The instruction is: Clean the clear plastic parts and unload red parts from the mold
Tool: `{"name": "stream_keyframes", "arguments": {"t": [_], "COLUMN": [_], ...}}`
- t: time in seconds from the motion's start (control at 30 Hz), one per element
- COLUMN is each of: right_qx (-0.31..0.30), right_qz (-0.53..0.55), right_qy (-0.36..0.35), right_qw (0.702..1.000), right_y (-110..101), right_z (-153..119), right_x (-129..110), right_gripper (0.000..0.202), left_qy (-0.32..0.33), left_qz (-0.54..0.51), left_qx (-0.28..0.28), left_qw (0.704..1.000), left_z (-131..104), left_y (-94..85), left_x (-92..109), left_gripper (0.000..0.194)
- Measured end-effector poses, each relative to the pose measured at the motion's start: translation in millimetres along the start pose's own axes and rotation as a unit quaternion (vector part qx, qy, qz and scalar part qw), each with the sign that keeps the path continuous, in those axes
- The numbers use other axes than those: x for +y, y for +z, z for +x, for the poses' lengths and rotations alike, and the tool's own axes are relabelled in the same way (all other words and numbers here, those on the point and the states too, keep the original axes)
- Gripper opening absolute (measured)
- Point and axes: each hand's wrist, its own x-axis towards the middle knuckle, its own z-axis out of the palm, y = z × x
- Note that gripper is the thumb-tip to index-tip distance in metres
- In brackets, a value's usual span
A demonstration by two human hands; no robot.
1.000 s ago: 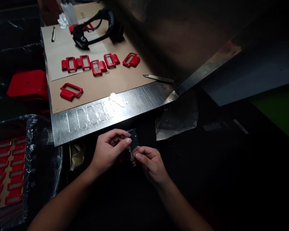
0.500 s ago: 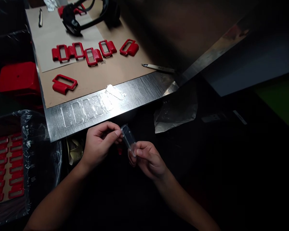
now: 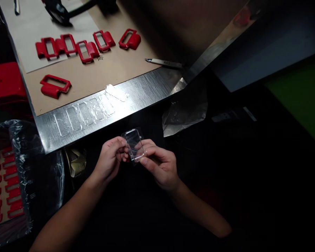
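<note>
Metal trim (image 3: 141, 89) edges a workbench covered in cardboard (image 3: 112, 71), lit unevenly against dark surroundings. Six red frames (image 3: 87, 51) lie on that cardboard, and a row of transparent panes (image 3: 85, 113) rests on the trim, the one at the right-hand end askew. More red parts (image 3: 14, 190) sit in ranks in a plastic-lined bin (image 3: 26, 213) at the left; whether their windows hold anything clear is too dim to tell.

One clear piece (image 3: 135, 143) is in hand, just off the near edge of the bench and touching nothing there. The left hand (image 3: 112, 152) is nearly closed, its thumb and fingertips pinching the piece's left side; the right hand (image 3: 161, 162) is partly curled, thumb and fingers gripping the lower right end.

As far as can be judged, the handling of this piece is unfinished: it is set neither in a frame nor down among the panes, and those panes lie loose, apart from the frames. How many are finished cannot be told.

Its long axis runs away from the person, leaning a little left at the top, so one short end points toward the bench and the other toward the right thumb; a filmy margin seems to show beyond its rim
</note>
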Motion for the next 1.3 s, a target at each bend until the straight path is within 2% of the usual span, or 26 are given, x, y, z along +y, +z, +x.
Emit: {"name": "stream_keyframes", "arguments": {"t": [0.13,0.23,0.3,0.4,0.5,0.6,0.7,0.8,0.83,0.87,0.97,1.03,1.2,1.3], "right_qx": [0.042,0.057,0.057,0.044,0.022,0.014,0.033,0.053,0.056,0.061,0.065,0.065,0.074,0.073], "right_qz": [-0.013,-0.019,-0.033,-0.065,-0.090,-0.110,-0.112,-0.088,-0.074,-0.059,-0.012,0.008,0.018,0.012], "right_qy": [-0.007,0.019,0.035,0.050,0.054,0.046,0.062,0.106,0.124,0.143,0.193,0.209,0.226,0.233], "right_qw": [0.999,0.998,0.997,0.996,0.994,0.993,0.991,0.989,0.988,0.986,0.979,0.976,0.971,0.970], "right_y": [5.1,5.4,3.2,-1.0,-2.7,-1.2,1.1,1.7,1.4,0.9,-1.1,-1.7,0.1,1.4], "right_z": [-1.9,-3.1,-4.2,-7.3,-11.8,-15.7,-17.5,-16.5,-15.8,-15.0,-13.2,-13.0,-14.2,-13.2], "right_x": [2.8,4.6,5.0,5.6,7.3,8.8,9.0,8.7,8.6,8.6,8.6,9.1,12.7,13.8], "right_gripper": [0.011,0.010,0.008,0.006,0.006,0.008,0.007,0.013,0.016,0.018,0.021,0.020,0.018,0.018], "left_qy": [-0.078,-0.106,-0.041,0.151,0.297,0.381,0.477,0.591,0.616,0.629,0.615,0.597,0.581,0.568], "left_qz": [-0.027,0.020,0.088,0.172,0.244,0.335,0.404,0.469,0.479,0.482,0.473,0.466,0.436,0.437], "left_qx": [-0.030,-0.037,-0.005,0.047,0.067,0.094,0.113,0.067,0.031,-0.014,-0.140,-0.170,-0.136,-0.110], "left_qw": [0.996,0.994,0.995,0.972,0.921,0.857,0.772,0.653,0.625,0.610,0.616,0.631,0.674,0.689], "left_z": [-0.8,0.1,0.5,-1.9,-6.6,-9.0,-10.0,-16.9,-21.3,-26.4,-42.4,-49.9,-54.9,-55.8], "left_y": [0.8,-4.1,-9.1,-13.8,-10.8,-4.2,-1.0,-0.9,-0.6,-0.1,2.0,2.7,-0.1,-2.1], "left_x": [-21.0,-28.4,-26.2,-11.5,9.5,23.3,23.7,15.5,12.2,9.0,0.8,-4.0,-15.6,-19.9], "left_gripper": [0.020,0.018,0.017,0.017,0.017,0.009,0.008,0.016,0.019,0.021,0.017,0.013,0.013,0.014]}}
